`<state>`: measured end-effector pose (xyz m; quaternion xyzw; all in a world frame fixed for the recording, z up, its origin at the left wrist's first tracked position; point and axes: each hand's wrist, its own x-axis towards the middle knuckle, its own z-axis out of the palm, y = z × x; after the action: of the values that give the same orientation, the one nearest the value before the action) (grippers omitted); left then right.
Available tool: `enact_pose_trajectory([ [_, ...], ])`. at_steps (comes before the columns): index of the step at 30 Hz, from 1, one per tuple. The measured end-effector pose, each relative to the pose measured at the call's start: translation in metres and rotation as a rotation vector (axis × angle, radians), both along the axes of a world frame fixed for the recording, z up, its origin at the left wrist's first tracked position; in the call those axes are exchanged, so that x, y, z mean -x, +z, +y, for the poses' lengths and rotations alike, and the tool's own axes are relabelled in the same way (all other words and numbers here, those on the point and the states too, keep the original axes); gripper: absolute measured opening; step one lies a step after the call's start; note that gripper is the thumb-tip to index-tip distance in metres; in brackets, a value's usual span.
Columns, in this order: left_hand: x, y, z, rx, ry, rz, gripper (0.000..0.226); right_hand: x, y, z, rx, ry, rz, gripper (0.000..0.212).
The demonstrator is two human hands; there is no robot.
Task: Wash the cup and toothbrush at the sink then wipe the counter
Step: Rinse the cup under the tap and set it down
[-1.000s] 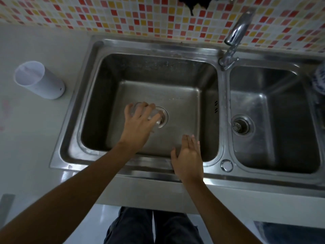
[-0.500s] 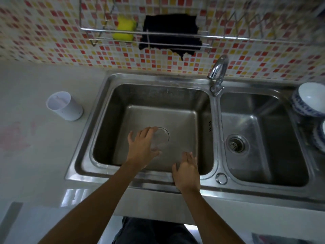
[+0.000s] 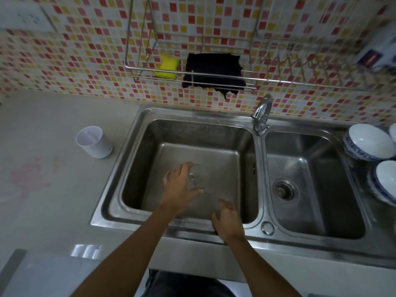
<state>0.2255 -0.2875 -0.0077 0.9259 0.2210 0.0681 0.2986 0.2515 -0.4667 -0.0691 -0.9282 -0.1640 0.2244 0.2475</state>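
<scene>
My left hand (image 3: 179, 187) grips a clear glass cup (image 3: 198, 177) inside the left basin of the steel sink (image 3: 137, 133), over the basin floor. My right hand (image 3: 228, 219) hovers at the basin's front edge with fingers loosely curled and nothing in it. A white plastic cup (image 3: 94, 142) stands upright on the grey counter (image 3: 53, 189) left of the sink. No toothbrush shows. A pink stain (image 3: 30, 179) marks the counter at the left.
The faucet (image 3: 262, 112) stands between the two basins, no water running. A wire rack (image 3: 192, 76) on the tiled wall holds a yellow sponge (image 3: 167, 66) and a black cloth (image 3: 214, 71). Two blue-rimmed bowls (image 3: 368, 144) sit right of the right basin.
The view has tilted up, bringing the rack and bowls into sight. My left hand stays on the glass cup; my right hand's fingers have curled from flat.
</scene>
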Motion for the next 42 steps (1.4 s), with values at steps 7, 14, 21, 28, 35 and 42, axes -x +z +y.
enact_pose_trajectory([
  [7, 0.004, -0.001, 0.008, 0.12, 0.118, -0.081, 0.086, -0.005, 0.001, -0.001, -0.029, -0.005, 0.01, 0.051],
  [14, 0.021, -0.001, 0.032, 0.285, 0.166, -0.155, 0.087, -0.003, 0.0, 0.002, 0.001, -0.025, -0.025, 0.042],
  [21, 0.046, 0.009, 0.066, 0.375, 0.218, -0.161, 0.088, -0.002, -0.001, 0.015, -0.008, -0.027, -0.039, 0.036],
  [28, 0.114, 0.019, 0.161, 0.221, 0.379, -0.191, 0.084, 0.006, 0.019, 0.123, -0.219, 0.029, -0.092, 0.04],
  [35, 0.161, 0.009, 0.235, 0.18, 0.502, -0.141, 0.092, 0.016, 0.042, 0.233, -0.332, 0.186, -0.13, 0.044],
  [42, 0.175, -0.01, 0.261, 0.248, 0.452, -0.119, 0.09, 0.016, 0.059, 0.303, -0.357, 0.283, -0.092, 0.063],
])
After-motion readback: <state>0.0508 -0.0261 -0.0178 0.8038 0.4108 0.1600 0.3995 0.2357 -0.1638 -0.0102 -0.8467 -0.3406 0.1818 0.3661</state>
